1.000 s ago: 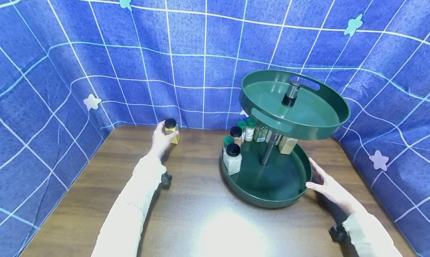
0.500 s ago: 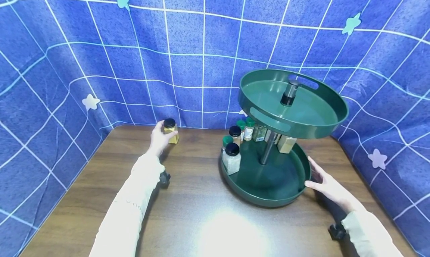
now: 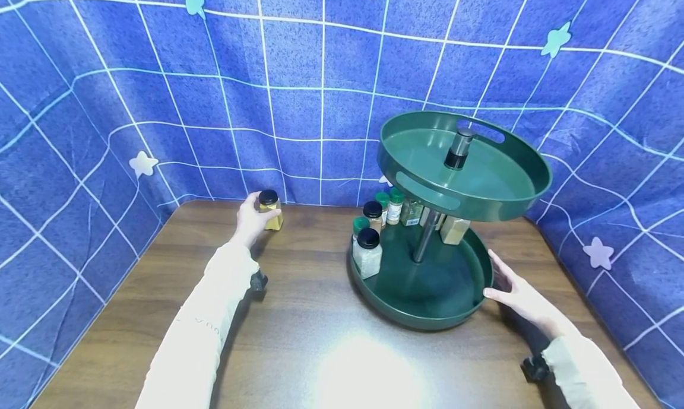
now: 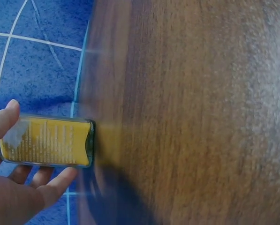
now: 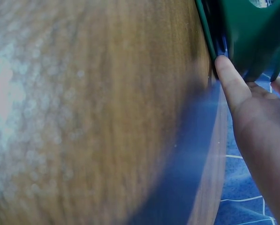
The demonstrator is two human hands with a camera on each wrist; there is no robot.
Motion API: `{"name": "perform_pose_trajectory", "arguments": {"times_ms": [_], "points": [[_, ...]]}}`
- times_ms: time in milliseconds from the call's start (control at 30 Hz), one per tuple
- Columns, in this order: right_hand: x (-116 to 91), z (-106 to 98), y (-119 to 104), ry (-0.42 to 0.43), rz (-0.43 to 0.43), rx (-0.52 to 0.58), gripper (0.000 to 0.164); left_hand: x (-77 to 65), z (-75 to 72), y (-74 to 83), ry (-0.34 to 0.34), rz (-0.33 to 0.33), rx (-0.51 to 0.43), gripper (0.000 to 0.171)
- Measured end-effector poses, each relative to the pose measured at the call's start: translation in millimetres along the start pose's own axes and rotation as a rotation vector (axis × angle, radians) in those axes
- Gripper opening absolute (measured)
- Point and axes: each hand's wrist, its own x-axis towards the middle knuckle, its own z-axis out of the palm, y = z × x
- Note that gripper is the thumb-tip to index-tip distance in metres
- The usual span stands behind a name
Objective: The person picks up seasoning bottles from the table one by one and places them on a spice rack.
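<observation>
At the back left of the table, my left hand (image 3: 252, 221) grips a square jar of yellow powder (image 3: 274, 216) with a black lid. In the left wrist view, the jar's printed side (image 4: 50, 140) shows between thumb and fingers. On the right stands a green two-tier turntable organizer (image 3: 422, 321). My right hand (image 3: 521, 296) rests against the outer wall of its lower tier, fingers spread and thumb at the rim. Around the lower tier's left and back stand a white-filled jar with a black lid (image 3: 367, 257), a brown-filled jar (image 3: 373, 215), and several green-capped bottles (image 3: 394, 208).
The upper tray (image 3: 497, 183) overhangs the lower tier on a metal post (image 3: 426, 240) and hides part of its back. A beige-filled container (image 3: 454, 230) stands behind the post. Blue gridded cloth (image 3: 299, 59) borders the wooden table (image 3: 299, 314) at the back and sides.
The head view shifts very slightly. Both hands, the jar and the organizer keep their places.
</observation>
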Motion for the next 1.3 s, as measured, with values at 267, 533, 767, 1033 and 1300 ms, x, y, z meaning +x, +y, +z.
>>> {"name": "perform_pose_trajectory", "arguments": {"times_ms": [267,533,767,1033,1300], "points": [[0,1,1,-0.002,0.002,0.001,0.081,-2.0,-6.5,6.6,0.0,-0.009,0.033,0.062],[0,-1,0,0.001,-0.014,0.013,0.081,-5.1,-8.1,19.8,-0.004,-0.063,0.049,0.064],[-1,2,-3,0.01,-0.012,-0.014,0.081,-10.3,-11.8,26.8,-0.031,-0.065,0.052,0.063],[-1,4,-3,0.012,-0.025,-0.001,0.079,-15.5,-17.7,32.6,-0.089,-0.059,0.062,0.065],[-1,2,-2,0.003,-0.014,0.017,0.08,-23.9,-17.3,42.5,-0.157,-0.07,0.037,0.064]]}}
